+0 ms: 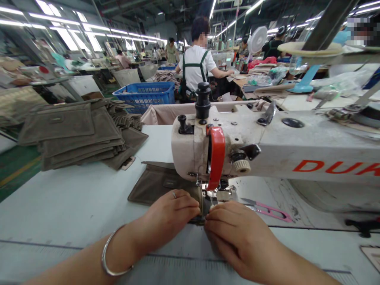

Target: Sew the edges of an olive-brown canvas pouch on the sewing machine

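Note:
A dark brown fabric piece (157,183) with a small label lies flat on the table, its right edge under the needle area of a white sewing machine (190,154). My left hand (172,211), with a ring and a bangle, is closed on that edge just left of the presser foot (212,196). Close by on the right, my right hand (234,231) has its fingers curled together at the near edge of the piece. Its fingertips are partly hidden, but they appear to pinch the same fabric. Thread snips (273,211) with pink handles lie right of the foot.
Stacked brown fabric pieces (80,134) stand at the left of the table (74,206). Behind are a pink cloth-lined bin (169,114) and a blue basket (148,95). A person in a white shirt (197,67) works ahead. A ruler scale (166,261) runs along the front.

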